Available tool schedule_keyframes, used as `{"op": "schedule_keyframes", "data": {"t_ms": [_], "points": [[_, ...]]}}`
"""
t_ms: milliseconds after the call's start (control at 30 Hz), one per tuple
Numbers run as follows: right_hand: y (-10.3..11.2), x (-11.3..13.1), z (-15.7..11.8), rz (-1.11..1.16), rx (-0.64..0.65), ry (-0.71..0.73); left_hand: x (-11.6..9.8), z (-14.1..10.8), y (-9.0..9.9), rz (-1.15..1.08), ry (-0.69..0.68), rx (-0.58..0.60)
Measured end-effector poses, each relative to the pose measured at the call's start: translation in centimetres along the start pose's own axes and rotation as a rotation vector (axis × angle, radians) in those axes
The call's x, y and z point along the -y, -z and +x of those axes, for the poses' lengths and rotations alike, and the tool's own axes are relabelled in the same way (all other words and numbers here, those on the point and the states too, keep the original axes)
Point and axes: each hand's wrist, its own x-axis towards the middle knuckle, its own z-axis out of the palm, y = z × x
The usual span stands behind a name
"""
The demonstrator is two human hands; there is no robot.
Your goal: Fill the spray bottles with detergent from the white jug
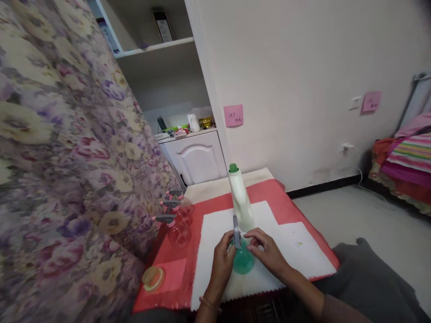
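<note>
A spray bottle with green liquid (243, 261) stands on white paper sheets (215, 251) near the table's front. My left hand (224, 252) grips its grey spray head (236, 231) from the left side. Close by on the right, my right hand (264, 249) has its fingers curled near the bottle's neck; whether anything is between them is too small to tell. Behind the spray bottle rises a tall white bottle (240, 197) with a green piece (233, 168) in its mouth.
Several clear spray bottles (178, 233) with grey and pink heads stand at the table's left. A round yellowish lid (153, 278) lies at the front left on the red cover (168, 294). Floral curtain (77, 157) hangs along the left; shelves (182, 134) stand behind.
</note>
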Motion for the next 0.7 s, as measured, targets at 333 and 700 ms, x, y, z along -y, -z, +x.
{"op": "schedule_keyframes", "data": {"t_ms": [333,700], "points": [[-0.6,0.8,0.1,0.044,-0.001,-0.027,-1.1,-0.2,0.0,0.013,0.019,-0.005],[-1.9,0.9,2.6,0.063,0.071,-0.057,0.6,-0.6,0.0,0.004,0.033,-0.049]]}}
